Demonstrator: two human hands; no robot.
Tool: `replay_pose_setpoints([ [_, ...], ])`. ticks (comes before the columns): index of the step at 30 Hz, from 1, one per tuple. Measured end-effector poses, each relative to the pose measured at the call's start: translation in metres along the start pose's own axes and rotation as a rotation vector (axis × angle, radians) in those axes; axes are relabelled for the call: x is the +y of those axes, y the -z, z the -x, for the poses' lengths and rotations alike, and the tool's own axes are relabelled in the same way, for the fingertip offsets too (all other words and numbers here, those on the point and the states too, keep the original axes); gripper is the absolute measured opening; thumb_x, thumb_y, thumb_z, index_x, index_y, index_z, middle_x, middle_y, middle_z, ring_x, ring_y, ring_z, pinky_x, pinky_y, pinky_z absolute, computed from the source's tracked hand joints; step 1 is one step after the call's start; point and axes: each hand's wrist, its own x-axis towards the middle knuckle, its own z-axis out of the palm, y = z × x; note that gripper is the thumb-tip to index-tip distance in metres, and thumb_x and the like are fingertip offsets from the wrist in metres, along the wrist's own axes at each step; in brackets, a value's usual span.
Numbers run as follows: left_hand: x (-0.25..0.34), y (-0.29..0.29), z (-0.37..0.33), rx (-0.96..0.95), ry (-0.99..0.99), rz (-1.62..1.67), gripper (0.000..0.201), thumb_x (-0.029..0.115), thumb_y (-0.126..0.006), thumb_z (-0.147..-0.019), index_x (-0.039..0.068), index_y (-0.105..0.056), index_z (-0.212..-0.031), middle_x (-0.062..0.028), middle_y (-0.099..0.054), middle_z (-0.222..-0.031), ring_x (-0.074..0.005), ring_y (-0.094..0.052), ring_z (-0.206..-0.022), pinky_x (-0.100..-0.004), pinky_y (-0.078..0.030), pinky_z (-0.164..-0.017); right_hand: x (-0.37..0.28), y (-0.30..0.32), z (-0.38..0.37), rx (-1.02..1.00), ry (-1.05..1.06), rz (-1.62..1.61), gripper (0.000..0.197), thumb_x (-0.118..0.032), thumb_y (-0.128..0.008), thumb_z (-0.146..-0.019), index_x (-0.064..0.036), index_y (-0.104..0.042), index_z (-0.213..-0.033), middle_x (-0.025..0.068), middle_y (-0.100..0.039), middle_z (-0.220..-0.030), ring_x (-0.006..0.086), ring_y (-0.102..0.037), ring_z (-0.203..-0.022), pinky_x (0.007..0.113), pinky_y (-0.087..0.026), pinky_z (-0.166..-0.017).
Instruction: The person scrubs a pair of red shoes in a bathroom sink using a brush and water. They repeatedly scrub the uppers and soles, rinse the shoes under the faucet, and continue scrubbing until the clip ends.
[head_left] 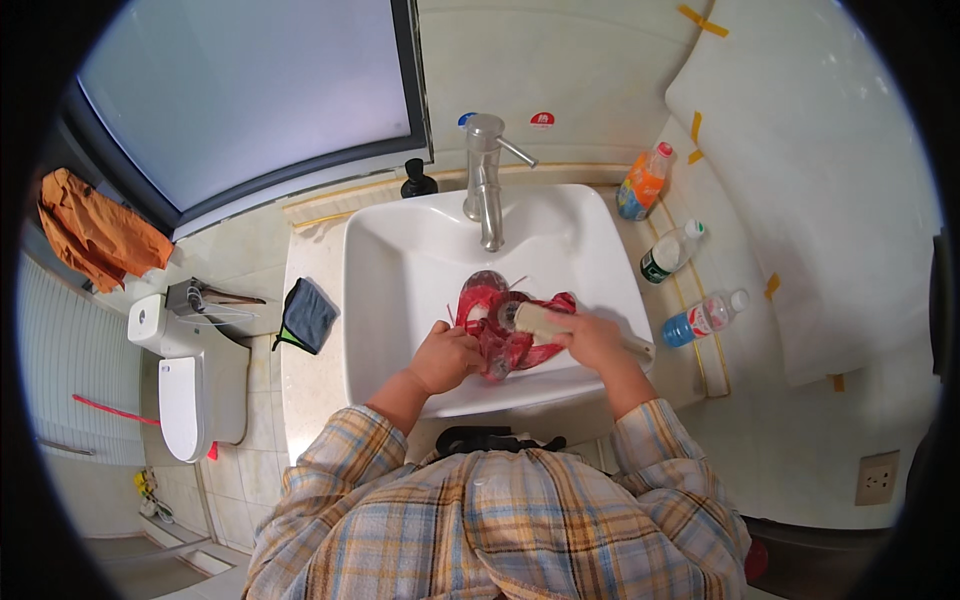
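A wet red article with grey, see-through-looking parts and thin straps (540,352) lies in the white sink (395,250); its exact kind is not clear. My left hand (447,357) is closed on its near left edge. In my right hand (592,338) is a cream brush (538,320), held over the right part of the red article. The brush's handle shows beyond the hand, near the sink's right rim. Its bristles are hidden underneath. Above the article stands the metal faucet (486,190), with no water seen running from it.
Three bottles stand along the right counter: an orange-labelled one (643,183), a green-labelled one (671,252) and one with blue liquid (704,320). A grey cloth (308,318) lies left of the sink. Behind is a black bottle (418,180). A toilet (190,390) stands farther left.
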Motion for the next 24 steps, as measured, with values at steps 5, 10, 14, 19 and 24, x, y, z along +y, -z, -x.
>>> replay_pose_setpoints([
  [5,0.006,0.004,-0.003,0.013,-0.001,0.132,0.022,0.032,-0.07,-0.067,0.021,-0.068,-0.087,0.0006,-0.059,-0.091,-0.0189,-0.052,-0.091,-0.0357,-0.032,-0.079,-0.006,-0.004,0.0,0.029,0.019,0.038,0.037,-0.035,-0.059,-0.082,-0.0324,-0.056,-0.119,0.0073,-0.06,-0.104,0.0274,-0.059,-0.092,0.04,-0.047,-0.077],
  [10,0.009,0.001,-0.01,-0.023,-0.061,0.033,0.025,0.032,-0.07,-0.067,0.02,-0.068,-0.088,-0.0001,-0.058,-0.094,-0.02,-0.052,-0.092,-0.0364,-0.035,-0.078,-0.01,-0.014,-0.001,-0.065,0.089,0.053,0.037,-0.038,-0.056,-0.083,-0.0339,-0.055,-0.12,0.0087,-0.06,-0.102,0.028,-0.059,-0.093,0.041,-0.046,-0.078],
  [14,0.01,0.0,-0.009,0.038,-0.101,-0.047,0.02,0.028,-0.069,-0.066,0.021,-0.068,-0.085,0.0014,-0.057,-0.089,-0.0188,-0.052,-0.089,-0.0367,-0.035,-0.076,-0.004,0.003,-0.019,0.057,-0.246,0.107,0.038,-0.039,-0.053,-0.085,-0.0335,-0.052,-0.123,0.0084,-0.06,-0.104,0.0271,-0.059,-0.093,0.042,-0.044,-0.081],
  [19,0.01,0.005,-0.008,0.047,-0.074,-0.068,0.012,0.022,-0.066,-0.063,0.02,-0.067,-0.075,0.0038,-0.057,-0.083,-0.0169,-0.052,-0.084,-0.036,-0.034,-0.074,-0.026,-0.006,-0.012,-0.026,0.054,0.092,0.037,-0.037,-0.056,-0.084,-0.0362,-0.054,-0.121,0.0096,-0.062,-0.096,0.0299,-0.06,-0.087,0.041,-0.047,-0.076],
  [24,0.0,0.01,0.0,0.026,-0.02,-0.045,0.005,0.02,-0.064,-0.063,0.019,-0.065,-0.068,0.0038,-0.057,-0.082,-0.016,-0.052,-0.085,-0.0353,-0.033,-0.075,-0.023,-0.003,-0.018,-0.095,-0.068,0.115,0.034,-0.037,-0.053,-0.086,-0.0342,-0.055,-0.12,0.0081,-0.06,-0.103,0.0276,-0.06,-0.092,0.04,-0.046,-0.076],
])
